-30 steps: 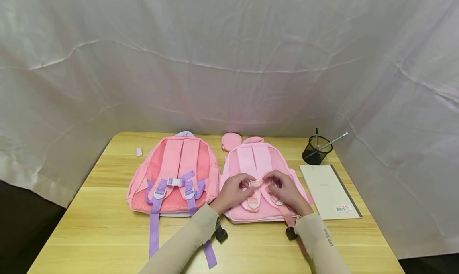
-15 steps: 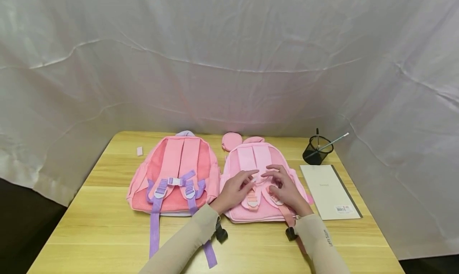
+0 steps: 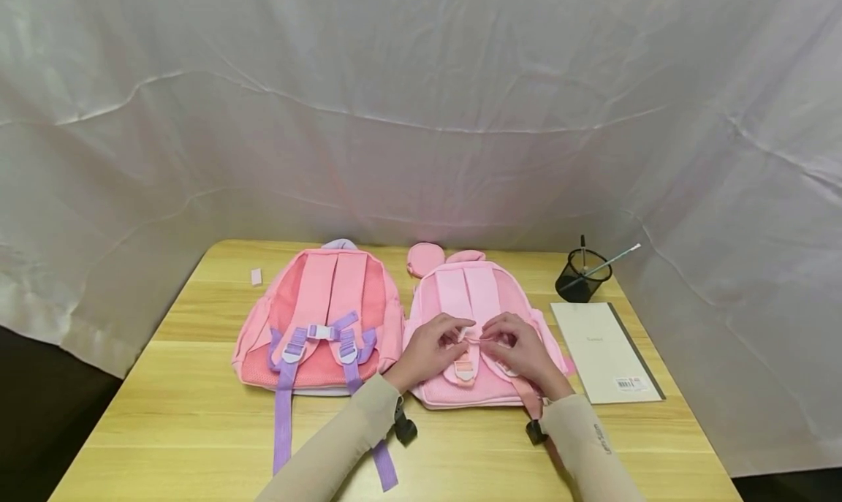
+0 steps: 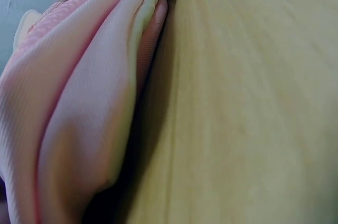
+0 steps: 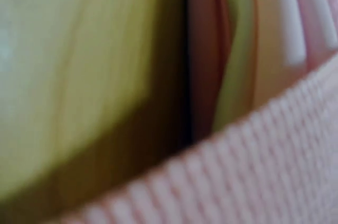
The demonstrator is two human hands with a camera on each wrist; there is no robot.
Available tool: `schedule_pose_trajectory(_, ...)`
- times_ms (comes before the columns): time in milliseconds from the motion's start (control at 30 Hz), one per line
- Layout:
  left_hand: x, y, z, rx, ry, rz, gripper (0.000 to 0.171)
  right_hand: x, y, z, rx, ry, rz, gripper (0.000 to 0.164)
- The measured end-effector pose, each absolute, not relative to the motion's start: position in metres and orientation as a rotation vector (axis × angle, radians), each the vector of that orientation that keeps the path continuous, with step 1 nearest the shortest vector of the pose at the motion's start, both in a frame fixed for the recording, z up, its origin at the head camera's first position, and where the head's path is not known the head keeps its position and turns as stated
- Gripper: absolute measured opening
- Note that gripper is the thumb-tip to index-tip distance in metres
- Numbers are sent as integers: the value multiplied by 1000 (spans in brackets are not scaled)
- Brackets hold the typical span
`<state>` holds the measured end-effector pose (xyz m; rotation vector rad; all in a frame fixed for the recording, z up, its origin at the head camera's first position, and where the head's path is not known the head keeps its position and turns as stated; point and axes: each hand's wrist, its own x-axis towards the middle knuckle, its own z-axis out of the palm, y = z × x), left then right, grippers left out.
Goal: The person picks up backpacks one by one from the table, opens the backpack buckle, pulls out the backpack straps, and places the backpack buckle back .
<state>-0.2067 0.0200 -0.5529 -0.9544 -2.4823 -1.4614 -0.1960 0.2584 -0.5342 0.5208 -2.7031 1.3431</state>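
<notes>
A light pink backpack (image 3: 513, 297) lies with its shoulder straps up, between and beneath both hands. My left hand (image 3: 427, 352) pinches a small white buckle (image 3: 463, 333) at the middle of the straps; the fingers partly cover it. Facing it, my right hand (image 3: 522, 350) pinches a thin pink chest strap (image 3: 475, 340) between thumb and fingers. In the left wrist view the pink side of the bag (image 4: 90, 92) fills the left part. A blurred ribbed pink webbing strap (image 5: 237, 176) crosses close in front of the right wrist camera.
To the left lies a coral backpack (image 3: 380, 297) with purple straps, two tails trailing toward the front edge. A white notebook (image 3: 598, 348) and a black mesh pen cup (image 3: 572, 286) stand at right. A small eraser-like block (image 3: 256, 277) sits at the back left of the wooden table (image 3: 184, 414).
Half a second ago the right fingers were spread apart above the bag; now they have lowered and closed on the chest strap. The left hand has stayed at the buckle.
</notes>
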Motion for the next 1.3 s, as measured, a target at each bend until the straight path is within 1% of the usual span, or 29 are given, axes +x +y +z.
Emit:
schedule_pose_trajectory(167, -206, 21, -553, -954, -2470, -1484, 37, -193, 251, -531, 619, -2616, 1108, 11)
schedule_pose_trajectory(333, -206, 21, -554, -940, -2437, -1507, 38, -194, 240, -528, 734, -2506, 930, 12)
schedule_pose_trajectory(500, -206, 21, -555, -951, -2416, -1533, 40, -193, 237, -527, 661, -2543, 973, 8)
schedule_pose_trajectory(600, -205, 21, -556, -938, -2408, -1569, 40, -192, 238, -528, 630, -2575, 1014, 8)
schedule_pose_trajectory(967, -203, 19, -555, -868, -2398, -1619, 41, -193, 230, -529, 723, -2503, 1026, 15)
schedule_pose_trajectory(1133, -203, 18, -555, -865, -2407, -1596, 41, -194, 227, -528, 766, -2508, 987, 14)
schedule_pose_trajectory(1300, -204, 19, -555, -867, -2416, -1582, 41, -193, 229, -529, 732, -2532, 1010, 14)
